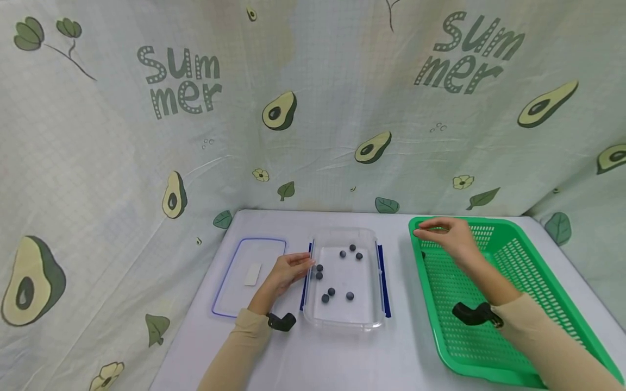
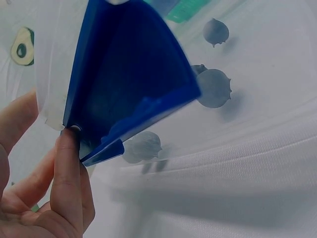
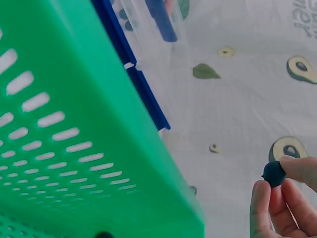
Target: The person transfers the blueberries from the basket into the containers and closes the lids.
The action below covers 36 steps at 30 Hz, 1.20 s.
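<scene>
My right hand is over the far left corner of a green plastic basket. Its thumb and fingertips pinch one dark blueberry, seen in the right wrist view. Left of the basket stands a clear plastic container with blue side latches, holding several blueberries. My left hand grips the container's left wall, thumb and fingers by the flipped-out blue latch. Another blueberry lies inside the basket near its left wall.
A clear lid with a blue seal and a white label lies on the white table left of the container. Behind the table hangs a curtain printed with avocados.
</scene>
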Motion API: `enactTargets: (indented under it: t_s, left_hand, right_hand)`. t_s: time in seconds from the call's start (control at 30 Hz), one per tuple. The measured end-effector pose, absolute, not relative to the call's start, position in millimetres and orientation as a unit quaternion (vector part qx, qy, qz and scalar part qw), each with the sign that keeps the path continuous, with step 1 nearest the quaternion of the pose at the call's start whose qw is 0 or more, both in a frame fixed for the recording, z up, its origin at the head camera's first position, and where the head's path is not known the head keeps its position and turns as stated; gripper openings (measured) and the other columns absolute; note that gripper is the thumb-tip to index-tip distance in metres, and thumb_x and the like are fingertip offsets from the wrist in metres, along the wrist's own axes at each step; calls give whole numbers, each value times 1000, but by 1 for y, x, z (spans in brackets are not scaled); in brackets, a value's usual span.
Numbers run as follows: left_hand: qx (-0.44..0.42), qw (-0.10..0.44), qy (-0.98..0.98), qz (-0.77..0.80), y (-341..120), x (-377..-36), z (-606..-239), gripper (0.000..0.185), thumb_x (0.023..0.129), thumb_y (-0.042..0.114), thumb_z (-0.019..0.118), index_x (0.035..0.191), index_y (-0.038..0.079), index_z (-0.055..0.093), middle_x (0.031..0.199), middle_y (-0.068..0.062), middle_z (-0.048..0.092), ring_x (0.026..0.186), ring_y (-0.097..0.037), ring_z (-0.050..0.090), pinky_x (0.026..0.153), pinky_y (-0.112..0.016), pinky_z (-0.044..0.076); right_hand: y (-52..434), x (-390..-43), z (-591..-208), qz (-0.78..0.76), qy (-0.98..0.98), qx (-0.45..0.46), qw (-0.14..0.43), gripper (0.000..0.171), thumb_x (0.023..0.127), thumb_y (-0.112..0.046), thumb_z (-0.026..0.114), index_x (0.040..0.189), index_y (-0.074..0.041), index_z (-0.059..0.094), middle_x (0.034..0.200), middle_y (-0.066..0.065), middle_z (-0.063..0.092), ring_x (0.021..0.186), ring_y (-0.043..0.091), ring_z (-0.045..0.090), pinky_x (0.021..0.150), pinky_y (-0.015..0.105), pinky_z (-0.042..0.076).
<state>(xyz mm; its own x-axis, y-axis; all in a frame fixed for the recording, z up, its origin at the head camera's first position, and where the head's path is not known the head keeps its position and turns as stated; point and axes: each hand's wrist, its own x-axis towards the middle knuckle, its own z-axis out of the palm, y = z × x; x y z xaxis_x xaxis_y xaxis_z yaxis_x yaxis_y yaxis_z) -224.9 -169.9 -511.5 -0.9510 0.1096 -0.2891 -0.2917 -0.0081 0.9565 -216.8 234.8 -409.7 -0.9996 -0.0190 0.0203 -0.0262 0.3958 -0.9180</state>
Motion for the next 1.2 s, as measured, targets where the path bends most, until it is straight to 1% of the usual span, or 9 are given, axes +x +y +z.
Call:
enactTargets:
  t_s: [0.13,0.27,0.4,0.5,0.6,0.77,0.87,1.1,1.2]
  left_hand:
    - [-69,142,690,706,-170,-225,-510,46,89,10,77,129,-6,62,110,-9,70,98,-17,69,87,-30,58]
    - [-74,143,686,710,-170,-224,-510,45,89,8,77,129,-6,62,110,-9,71,96,-15,69,87,-30,58]
    - [-75,147,680,715,-171,-224,-510,46,89,7,76,130,-7,60,109,-7,71,95,-14,69,86,-29,58]
    - [-75,149,675,718,-171,-224,-511,47,89,7,76,131,-7,60,108,-7,71,94,-13,69,86,-28,58]
    - [-72,147,677,717,-172,-224,-512,47,89,7,77,131,-7,60,108,-7,71,95,-14,69,86,-28,58]
    - [-67,147,683,712,-172,-224,-512,49,88,9,78,131,-6,60,110,-8,71,95,-14,69,86,-29,58]
    - [-67,148,681,714,-172,-223,-512,50,88,9,78,132,-7,59,109,-8,70,94,-13,69,86,-28,58]
    - [-69,148,678,717,-171,-223,-511,47,89,8,76,131,-7,60,107,-7,70,92,-12,69,86,-28,58]
    - [-69,147,681,714,-171,-225,-510,47,89,9,77,131,-6,61,107,-7,70,93,-12,69,86,-28,58]
  right_hand:
    - [228,-217,-408,554,-832,20,1,55,85,-35,81,116,8,66,107,4,72,91,-1,63,102,57,43]
    - [220,-217,-406,558,-829,27,-7,51,85,-34,82,113,7,69,100,2,74,89,4,66,97,44,47]
    - [211,-217,-404,565,-824,36,-13,48,85,-31,82,112,7,69,94,-1,75,89,6,68,89,26,52]
    - [204,-217,-403,576,-816,49,-17,45,86,-27,81,111,8,69,92,-1,75,86,8,69,83,19,53]
    - [197,-217,-401,581,-812,57,-20,43,86,-24,81,110,9,69,91,1,75,85,10,70,84,22,54]
    - [185,-218,-401,581,-811,62,-30,41,85,-26,82,107,7,71,96,8,75,86,16,71,97,41,51]
    - [179,-219,-403,587,-806,63,-36,40,85,-25,82,106,7,71,99,11,74,86,18,72,101,49,48]
    - [165,-221,-406,600,-795,71,-51,36,86,-21,81,106,8,71,96,13,74,86,19,72,104,54,46]
    - [161,-222,-406,607,-789,75,-56,35,86,-19,81,106,7,71,95,13,74,88,23,72,105,55,44]
